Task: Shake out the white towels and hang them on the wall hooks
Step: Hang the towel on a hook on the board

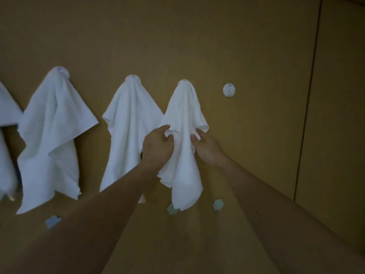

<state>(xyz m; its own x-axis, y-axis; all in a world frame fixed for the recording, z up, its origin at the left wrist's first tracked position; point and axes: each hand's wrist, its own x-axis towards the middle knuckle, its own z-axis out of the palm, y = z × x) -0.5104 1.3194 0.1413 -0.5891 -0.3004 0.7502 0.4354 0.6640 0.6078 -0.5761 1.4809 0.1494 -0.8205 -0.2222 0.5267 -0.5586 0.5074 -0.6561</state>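
Several white towels hang from round hooks on a tan wall. The rightmost towel drapes from its hook, whose top just shows above the cloth. My left hand pinches a fold on that towel's left side. On the towel's right side my right hand holds the edge between curled fingers. Another towel hangs to the left, then a wider one, and part of a further towel shows at the left border. One bare white round hook sits to the right of the held towel.
A dark vertical seam splits the wall panels at the right. Small pale hexagon stickers dot the wall below the towels, another one at lower left.
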